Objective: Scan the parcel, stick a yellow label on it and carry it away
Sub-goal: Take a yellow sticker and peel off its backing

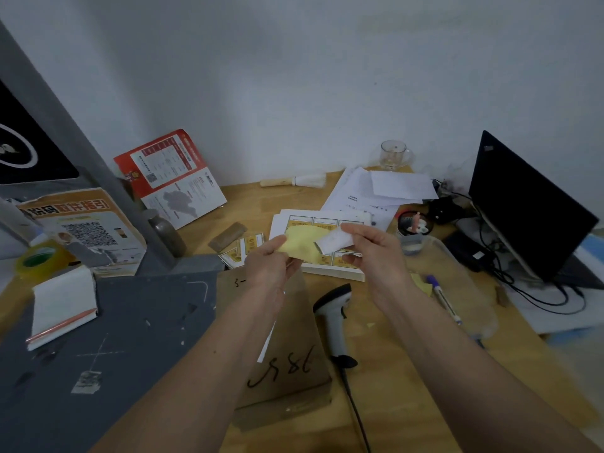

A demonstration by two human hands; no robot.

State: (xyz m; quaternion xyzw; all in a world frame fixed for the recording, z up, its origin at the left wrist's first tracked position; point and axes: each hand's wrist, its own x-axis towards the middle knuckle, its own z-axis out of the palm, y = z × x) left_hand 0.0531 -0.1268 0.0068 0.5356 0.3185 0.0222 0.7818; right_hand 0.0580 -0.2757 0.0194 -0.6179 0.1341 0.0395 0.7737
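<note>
Two bare hands raised above the wooden desk [385, 371]: left hand [266, 264] pinches a yellow paper label [302, 241], right hand [372, 248] pinches its white backing strip [333, 240]; brown cardboard parcel [287, 361] lies flat below, white handheld scanner [336, 322] just beside.

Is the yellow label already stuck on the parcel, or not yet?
Not yet. Both hands, left hand and right hand, hold the yellow label in the air above the brown parcel.
</note>
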